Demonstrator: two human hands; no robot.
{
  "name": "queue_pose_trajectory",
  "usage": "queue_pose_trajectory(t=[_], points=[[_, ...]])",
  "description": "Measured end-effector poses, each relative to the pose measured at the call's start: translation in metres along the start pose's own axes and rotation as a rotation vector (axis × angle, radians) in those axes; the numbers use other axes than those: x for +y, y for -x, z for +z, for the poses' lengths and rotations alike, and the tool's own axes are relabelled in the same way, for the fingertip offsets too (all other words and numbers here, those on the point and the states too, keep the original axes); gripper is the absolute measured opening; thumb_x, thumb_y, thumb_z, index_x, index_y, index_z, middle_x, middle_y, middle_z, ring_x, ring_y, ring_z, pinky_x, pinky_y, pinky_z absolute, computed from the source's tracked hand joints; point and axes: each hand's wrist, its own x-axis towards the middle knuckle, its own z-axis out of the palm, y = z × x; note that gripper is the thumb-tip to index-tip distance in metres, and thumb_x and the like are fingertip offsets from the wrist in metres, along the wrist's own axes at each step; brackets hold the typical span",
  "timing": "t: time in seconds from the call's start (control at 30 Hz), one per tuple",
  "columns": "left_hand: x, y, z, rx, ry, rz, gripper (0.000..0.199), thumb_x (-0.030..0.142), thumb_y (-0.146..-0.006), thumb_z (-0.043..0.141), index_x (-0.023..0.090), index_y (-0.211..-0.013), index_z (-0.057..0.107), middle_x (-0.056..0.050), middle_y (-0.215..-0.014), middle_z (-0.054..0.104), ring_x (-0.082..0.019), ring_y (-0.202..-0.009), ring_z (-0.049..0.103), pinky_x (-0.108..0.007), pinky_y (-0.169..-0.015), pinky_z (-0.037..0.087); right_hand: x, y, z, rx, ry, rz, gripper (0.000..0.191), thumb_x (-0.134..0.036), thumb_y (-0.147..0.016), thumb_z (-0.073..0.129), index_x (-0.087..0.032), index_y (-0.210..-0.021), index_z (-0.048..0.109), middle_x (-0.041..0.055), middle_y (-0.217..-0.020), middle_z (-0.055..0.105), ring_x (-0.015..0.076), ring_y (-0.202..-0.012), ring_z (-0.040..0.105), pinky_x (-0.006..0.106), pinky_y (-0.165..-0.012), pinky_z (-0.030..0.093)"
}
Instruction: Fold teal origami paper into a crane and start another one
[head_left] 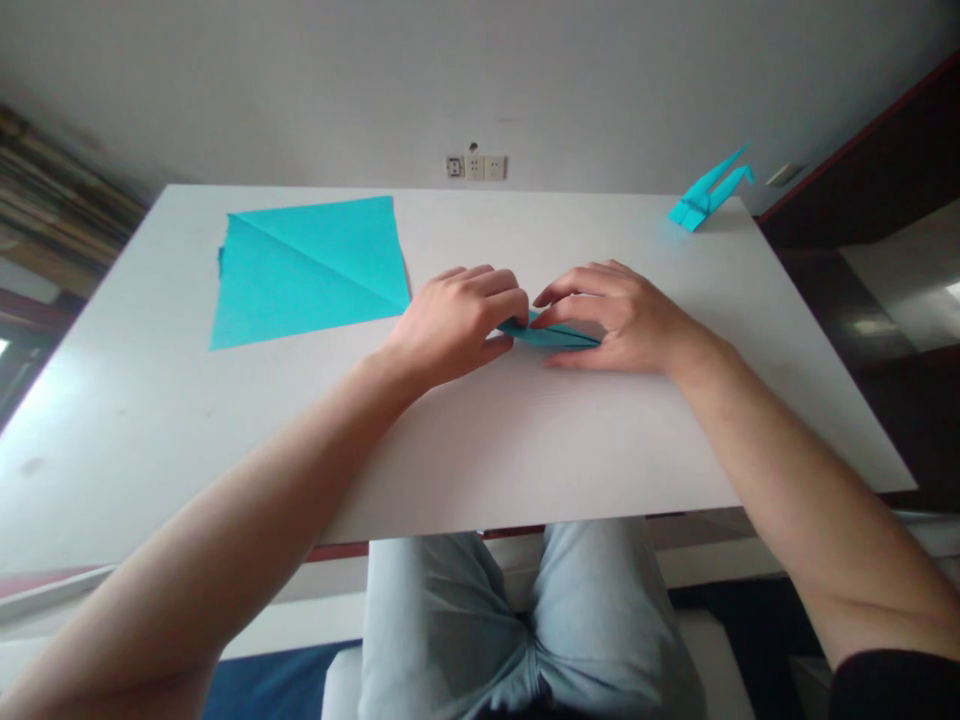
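A narrow piece of folded turquoise paper (559, 337) lies low over the table between my hands. My left hand (471, 318) pinches its left end with curled fingers and thumb, covering that end. From the right, my right hand (611, 315) curves around the paper, thumb along the near edge and fingertips on the far side. A dark slit runs lengthwise toward the pointed right end. The fold's finer layers are too small to make out.
Turquoise paper sheets (311, 270) with a diagonal crease lie left of my hands. A folded paper crane (705, 195) stands at the far right corner of the white table (525, 450). Wall sockets (475, 167) sit beyond the back edge.
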Motion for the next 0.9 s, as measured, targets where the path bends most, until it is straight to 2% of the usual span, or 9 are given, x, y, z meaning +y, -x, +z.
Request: queue_pose_trajectory(t=[0.1, 0.17, 0.23, 0.37, 0.47, 0.53, 0.63, 0.73, 0.9], points=[[0.001, 0.001, 0.003, -0.079, 0.136, 0.001, 0.019, 0.022, -0.110, 0.078, 0.025, -0.124, 0.088, -0.008, -0.120, 0.090, -0.029, -0.110, 0.084, -0.042, -0.092, 0.060, 0.002, 0.004, 0.000, -0.037, -0.031, 0.029, 0.006, -0.034, -0.115, 0.087, -0.031, -0.119, 0.091, 0.0068, -0.134, 0.096, 0.0314, -0.114, 0.085, 0.049, -0.101, 0.054], [0.001, 0.002, 0.003, -0.098, 0.192, -0.001, 0.018, 0.034, -0.111, 0.085, 0.026, -0.127, 0.089, -0.008, -0.122, 0.091, -0.029, -0.112, 0.085, -0.043, -0.096, 0.062, 0.004, 0.007, -0.001, -0.029, -0.046, 0.049, 0.008, -0.027, -0.113, 0.087, -0.033, -0.114, 0.091, 0.0048, -0.131, 0.097, 0.0303, -0.110, 0.086, 0.050, -0.103, 0.054], [0.001, 0.002, 0.002, -0.093, 0.208, 0.002, 0.021, 0.039, -0.109, 0.090, 0.028, -0.127, 0.089, -0.008, -0.123, 0.091, -0.030, -0.113, 0.085, -0.045, -0.101, 0.063, 0.004, 0.009, -0.004, -0.018, -0.060, 0.083, 0.010, -0.027, -0.111, 0.088, -0.035, -0.114, 0.092, 0.0031, -0.129, 0.098, 0.0312, -0.111, 0.086, 0.052, -0.108, 0.054], [0.004, 0.002, -0.002, -0.107, 0.196, 0.032, 0.021, 0.022, -0.104, 0.083, 0.031, -0.123, 0.089, -0.006, -0.122, 0.090, -0.029, -0.112, 0.084, -0.045, -0.102, 0.064, -0.001, 0.010, -0.008, -0.043, -0.069, 0.107, 0.007, -0.036, -0.109, 0.091, -0.037, -0.115, 0.092, 0.0037, -0.126, 0.096, 0.0327, -0.105, 0.081, 0.054, -0.105, 0.055], [0.007, 0.001, -0.004, -0.111, 0.179, 0.013, 0.027, 0.015, -0.102, 0.076, 0.030, -0.121, 0.088, -0.006, -0.118, 0.088, -0.027, -0.105, 0.083, -0.043, -0.098, 0.063, -0.003, 0.008, -0.007, -0.026, -0.035, 0.097, 0.002, -0.034, -0.110, 0.089, -0.036, -0.110, 0.091, 0.0049, -0.121, 0.094, 0.0337, -0.103, 0.078, 0.053, -0.100, 0.054], [0.009, 0.002, -0.005, -0.106, 0.179, -0.023, 0.030, 0.014, -0.102, 0.073, 0.029, -0.122, 0.088, -0.006, -0.117, 0.087, -0.026, -0.100, 0.082, -0.041, -0.092, 0.062, -0.002, 0.008, -0.004, -0.007, -0.002, 0.104, 0.007, -0.032, -0.113, 0.086, -0.035, -0.108, 0.090, 0.0058, -0.117, 0.092, 0.0341, -0.104, 0.078, 0.053, -0.097, 0.053], [0.009, 0.004, -0.006, -0.112, 0.205, -0.066, 0.028, 0.018, -0.106, 0.072, 0.029, -0.126, 0.090, -0.006, -0.119, 0.087, -0.024, -0.094, 0.081, -0.038, -0.084, 0.059, -0.001, 0.011, -0.002, -0.005, 0.000, 0.102, 0.012, -0.034, -0.117, 0.082, -0.032, -0.107, 0.090, 0.0063, -0.115, 0.090, 0.0311, -0.100, 0.078, 0.050, -0.093, 0.053], [0.008, 0.006, -0.006, -0.131, 0.244, -0.050, 0.018, 0.029, -0.111, 0.080, 0.030, -0.125, 0.091, -0.006, -0.119, 0.087, -0.024, -0.093, 0.082, -0.038, -0.084, 0.059, -0.004, 0.014, -0.002, -0.005, -0.046, 0.092, 0.017, -0.041, -0.119, 0.084, -0.032, -0.106, 0.090, 0.0048, -0.111, 0.090, 0.0264, -0.092, 0.077, 0.047, -0.092, 0.053], [0.009, 0.005, -0.008, -0.147, 0.279, -0.025, 0.014, 0.038, -0.110, 0.088, 0.031, -0.121, 0.093, -0.005, -0.116, 0.089, -0.024, -0.093, 0.083, -0.038, -0.083, 0.060, -0.009, 0.012, -0.005, -0.097, -0.152, 0.096, 0.022, -0.054, -0.120, 0.085, -0.037, -0.108, 0.093, 0.0026, -0.106, 0.091, 0.0259, -0.089, 0.077, 0.047, -0.091, 0.057]])
